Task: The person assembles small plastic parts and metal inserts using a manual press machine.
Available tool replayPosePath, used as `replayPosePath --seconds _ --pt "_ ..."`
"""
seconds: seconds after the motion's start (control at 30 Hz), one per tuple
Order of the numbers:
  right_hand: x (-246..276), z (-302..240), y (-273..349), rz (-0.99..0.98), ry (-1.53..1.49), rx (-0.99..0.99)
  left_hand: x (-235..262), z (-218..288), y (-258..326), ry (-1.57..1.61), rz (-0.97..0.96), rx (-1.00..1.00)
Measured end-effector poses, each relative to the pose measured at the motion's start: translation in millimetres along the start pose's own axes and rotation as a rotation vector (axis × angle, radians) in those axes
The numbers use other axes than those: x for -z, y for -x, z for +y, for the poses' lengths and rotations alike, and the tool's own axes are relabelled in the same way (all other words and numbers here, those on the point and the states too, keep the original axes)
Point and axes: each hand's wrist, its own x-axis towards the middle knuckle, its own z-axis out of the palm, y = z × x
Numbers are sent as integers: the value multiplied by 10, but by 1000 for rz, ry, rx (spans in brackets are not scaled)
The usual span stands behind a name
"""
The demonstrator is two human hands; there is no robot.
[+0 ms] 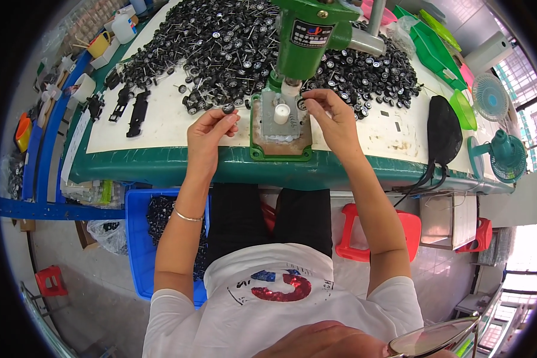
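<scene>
My left hand (210, 132) is closed, pinching a small black toy wheel (228, 108) between thumb and fingertips, left of the press. On the other side, my right hand (335, 117) holds another small wheel (302, 104) with a silvery hub at its fingertips. Between the hands stands a green bench press (304, 45). Its base (280, 154) carries a metal plate with a short white cylinder (282, 112) standing upright on it. The press ram (291, 88) hangs just behind and above this cylinder. Neither wheel touches the cylinder, as far as I can see.
A big heap of black wheels and axles (221, 53) covers the table behind the press. Black toy chassis (138, 113) lie at left. At right are a black pouch (444, 131), green trays (429, 51) and fans (507, 156). A blue crate (138, 262) stands below.
</scene>
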Motion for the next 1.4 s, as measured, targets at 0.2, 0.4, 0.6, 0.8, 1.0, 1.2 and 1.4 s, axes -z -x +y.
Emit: replayPosePath --seconds 0.2,0.4,0.6,0.8,1.0,1.2,1.4 --pt "-220 -93 -76 -108 -64 -156 -69 26 1 -36 -19 5" --pt "-143 -231 -124 -217 43 -89 -222 90 -21 -15 -38 15" --pt "-107 -92 -172 -237 -206 -415 -465 225 -197 -267 -132 -173" --pt "80 -128 -214 72 -404 -264 -605 240 -244 -364 -235 -229" --pt "664 -252 -625 212 -513 -129 -737 213 -252 -186 -269 -210" --pt "456 -1681 -1433 474 -846 -224 -704 237 -267 -227 -233 -199" --pt "1052 -1447 -2181 -442 -1508 -677 -802 264 -298 -240 -272 -210"
